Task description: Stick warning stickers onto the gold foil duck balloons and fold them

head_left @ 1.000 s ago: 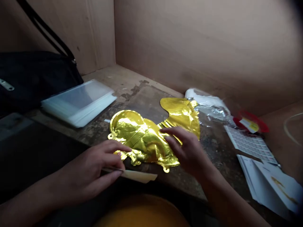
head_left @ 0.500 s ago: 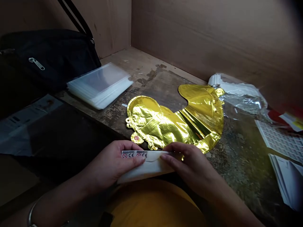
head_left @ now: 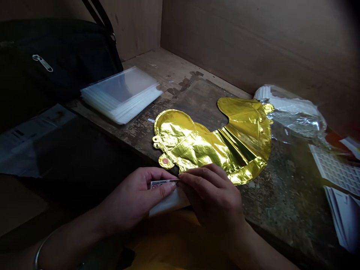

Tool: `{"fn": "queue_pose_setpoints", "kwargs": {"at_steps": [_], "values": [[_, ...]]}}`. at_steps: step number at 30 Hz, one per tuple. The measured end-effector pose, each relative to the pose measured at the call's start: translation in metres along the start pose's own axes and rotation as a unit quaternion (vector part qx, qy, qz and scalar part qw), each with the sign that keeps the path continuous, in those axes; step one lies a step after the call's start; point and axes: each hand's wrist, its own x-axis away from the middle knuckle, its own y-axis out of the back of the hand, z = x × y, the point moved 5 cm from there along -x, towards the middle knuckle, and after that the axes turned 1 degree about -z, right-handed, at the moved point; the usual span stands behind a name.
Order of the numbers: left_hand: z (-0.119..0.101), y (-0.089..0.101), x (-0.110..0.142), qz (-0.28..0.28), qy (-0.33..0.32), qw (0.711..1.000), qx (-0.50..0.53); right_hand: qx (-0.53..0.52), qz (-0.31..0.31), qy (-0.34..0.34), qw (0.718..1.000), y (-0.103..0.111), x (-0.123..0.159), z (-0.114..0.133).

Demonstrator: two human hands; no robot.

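Note:
My left hand [head_left: 140, 197] grips a white paper [head_left: 168, 204] at its left end, the thumb lying across the front. Small printed marks show along the top edge of this paper, partly under the thumb. My right hand [head_left: 215, 191] is closed at the paper's top right, fingertips pinched together at the edge beside my left thumb; it covers that end of the paper. Just beyond both hands, a flat gold foil balloon [head_left: 202, 146] lies curved on the worn table [head_left: 188, 101]. Its near edge is partly hidden behind my right hand.
A stack of clear plastic sleeves [head_left: 120, 97] lies at the back left, before a black bag [head_left: 67, 60]. To the right are a clear plastic packet [head_left: 298, 112], a printed sheet [head_left: 337, 168] and folded white papers [head_left: 341, 217]. A wooden wall [head_left: 253, 41] stands behind.
My right hand has moved left along the paper and turned over, its fingertips now at the top edge near my left thumb. The printed marks are more covered. The view has shifted slightly.

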Motion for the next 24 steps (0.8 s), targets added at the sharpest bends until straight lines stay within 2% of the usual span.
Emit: {"fn": "queue_pose_setpoints", "kwargs": {"at_steps": [9,15,24], "values": [[0.002,0.001,-0.005,-0.008,0.002,0.999,0.036,0.075,-0.010,0.100,0.992,-0.003,0.011,0.000],[0.006,-0.001,-0.004,0.005,0.019,0.999,0.048,0.110,0.015,0.157,0.981,-0.007,0.015,0.003],[0.015,0.001,-0.004,0.013,0.016,0.996,0.082,0.076,-0.003,0.152,0.985,-0.007,0.012,0.006]]}}
